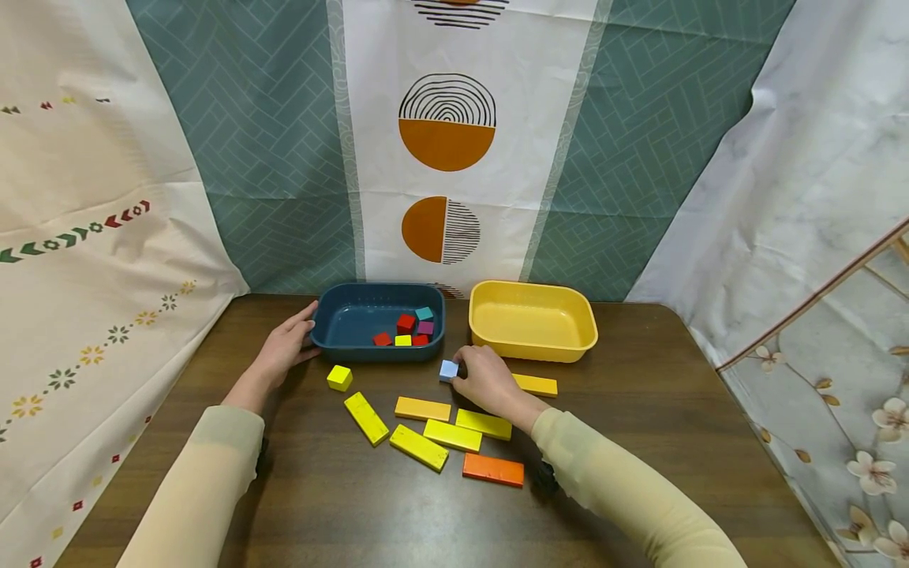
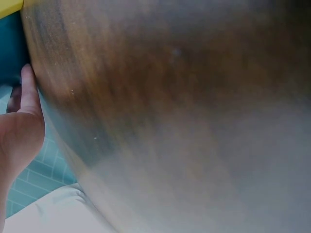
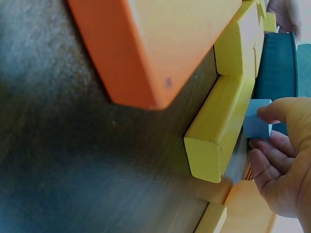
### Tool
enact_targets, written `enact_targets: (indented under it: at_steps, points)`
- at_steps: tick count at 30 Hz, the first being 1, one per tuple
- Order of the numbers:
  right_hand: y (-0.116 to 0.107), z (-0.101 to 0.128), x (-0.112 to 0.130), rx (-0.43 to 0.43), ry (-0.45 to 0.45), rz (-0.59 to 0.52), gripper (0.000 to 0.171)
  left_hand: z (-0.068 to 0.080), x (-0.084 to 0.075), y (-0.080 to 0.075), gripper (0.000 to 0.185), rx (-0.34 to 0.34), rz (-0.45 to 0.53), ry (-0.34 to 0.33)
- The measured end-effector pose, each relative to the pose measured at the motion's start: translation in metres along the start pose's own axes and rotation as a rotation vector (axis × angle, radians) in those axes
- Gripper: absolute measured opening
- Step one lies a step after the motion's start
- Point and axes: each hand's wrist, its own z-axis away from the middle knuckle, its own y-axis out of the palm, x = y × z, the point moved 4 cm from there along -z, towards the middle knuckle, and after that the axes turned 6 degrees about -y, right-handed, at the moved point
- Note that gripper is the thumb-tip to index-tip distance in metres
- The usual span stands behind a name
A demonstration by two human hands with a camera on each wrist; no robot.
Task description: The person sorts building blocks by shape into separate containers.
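My right hand (image 1: 474, 379) pinches a small light blue cube (image 1: 448, 369) on the wooden table, just in front of the dark blue tray (image 1: 339, 347). The right wrist view shows the light blue cube (image 3: 256, 119) between thumb and fingers (image 3: 272, 160), close to the dark blue tray (image 3: 278, 68). My left hand (image 1: 287, 347) rests against the blue tray's left end, fingers on its rim; its thumb (image 2: 28, 92) touches the tray's wall (image 2: 10, 58). Several small cubes (image 1: 406, 323) lie inside that tray. The yellow tray (image 1: 533, 347) stands empty to its right.
A yellow cube (image 1: 339, 377) lies loose near the blue tray. Several yellow and orange long blocks (image 1: 419, 446) are scattered on the table (image 1: 675, 410) between my arms, an orange one (image 1: 493, 469) nearest me. Patterned cloths hang behind and beside the table.
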Motion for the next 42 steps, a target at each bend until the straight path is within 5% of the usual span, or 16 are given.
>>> enact_targets:
  at_steps: [17, 42]
  points:
    - [-0.011, 0.002, 0.001, -0.045, -0.029, -0.083, 0.029, -0.023, 0.027, -0.010, 0.055, -0.027, -0.052, 0.021]
    - [-0.054, -0.015, 0.013, -0.220, -0.088, -0.123, 0.021, -0.022, 0.023, -0.010, 0.055, -0.023, -0.050, 0.012]
